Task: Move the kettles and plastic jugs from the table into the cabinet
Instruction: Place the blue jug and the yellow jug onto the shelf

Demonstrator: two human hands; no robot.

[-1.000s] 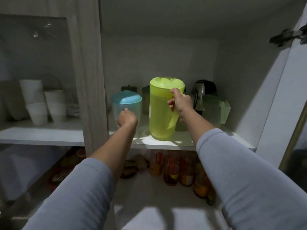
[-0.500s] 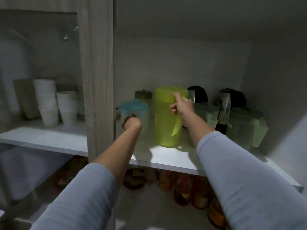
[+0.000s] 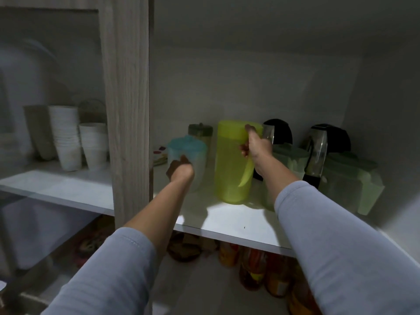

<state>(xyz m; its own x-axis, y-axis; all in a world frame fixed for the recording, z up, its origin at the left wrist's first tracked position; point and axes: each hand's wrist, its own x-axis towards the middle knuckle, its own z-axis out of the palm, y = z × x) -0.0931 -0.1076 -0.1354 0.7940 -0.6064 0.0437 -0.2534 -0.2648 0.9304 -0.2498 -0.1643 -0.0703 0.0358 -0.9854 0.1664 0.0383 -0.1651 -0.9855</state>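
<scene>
Standing on the shelf (image 3: 227,221), green jug (image 3: 229,164) in right grip (image 3: 255,147), blue-lidded jug (image 3: 187,153) in left grip (image 3: 180,171).

No readable text anywhere (labels on bottles (image 3: 256,271) under shelf too blurred, dim).

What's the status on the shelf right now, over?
Left hand gripping blue-lidded jug; right hand on yellow-green jug handle. Both jugs standing on cabinet shelf. Two kettles and pale green jugs close behind and right.
</scene>
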